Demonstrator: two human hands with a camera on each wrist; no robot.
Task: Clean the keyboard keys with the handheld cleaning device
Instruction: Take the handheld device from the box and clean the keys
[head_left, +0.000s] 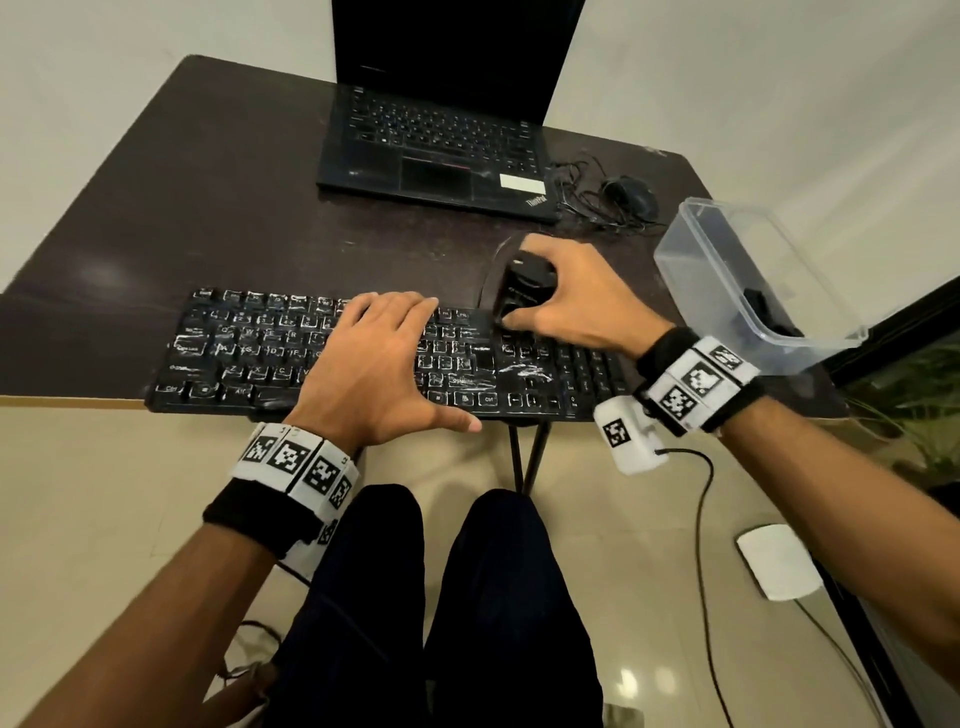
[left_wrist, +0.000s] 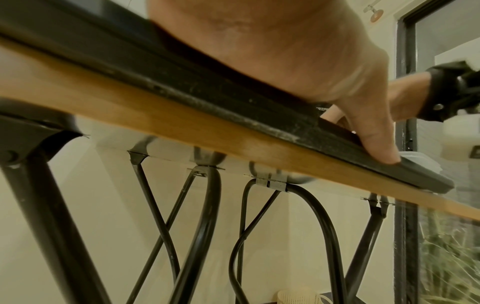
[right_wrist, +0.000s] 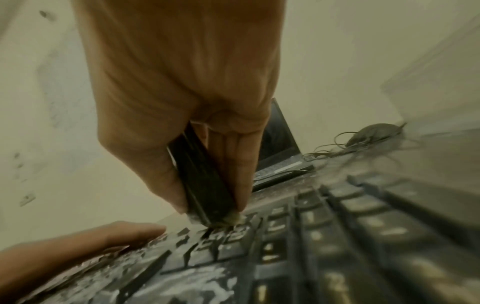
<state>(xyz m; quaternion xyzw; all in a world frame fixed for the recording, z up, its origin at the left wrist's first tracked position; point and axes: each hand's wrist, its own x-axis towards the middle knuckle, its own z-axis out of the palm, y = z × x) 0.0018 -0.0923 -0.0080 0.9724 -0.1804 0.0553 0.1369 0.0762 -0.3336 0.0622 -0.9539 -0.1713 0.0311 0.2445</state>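
A black keyboard (head_left: 234, 358) smeared with white residue lies along the table's near edge. My left hand (head_left: 374, 358) rests flat on its middle keys, fingers straight, thumb (left_wrist: 374, 139) lying on the keyboard's front rim (left_wrist: 233, 115). My right hand (head_left: 566, 296) grips a black handheld cleaning device (head_left: 524, 291) from above. Its tip (right_wrist: 228, 219) presses on keys (right_wrist: 233, 234) near the upper right part of the keyboard. In the right wrist view the fingers (right_wrist: 241, 174) and thumb clamp the device's dark body (right_wrist: 205, 185), and my left fingers (right_wrist: 130, 230) lie on the keys beside it.
An open black laptop (head_left: 436, 145) stands at the table's back. A wired mouse (head_left: 631, 195) with tangled cable lies to its right. A clear plastic box (head_left: 748, 280) sits at the table's right edge. Below the wooden table edge (left_wrist: 182, 119) run black metal legs (left_wrist: 197, 236).
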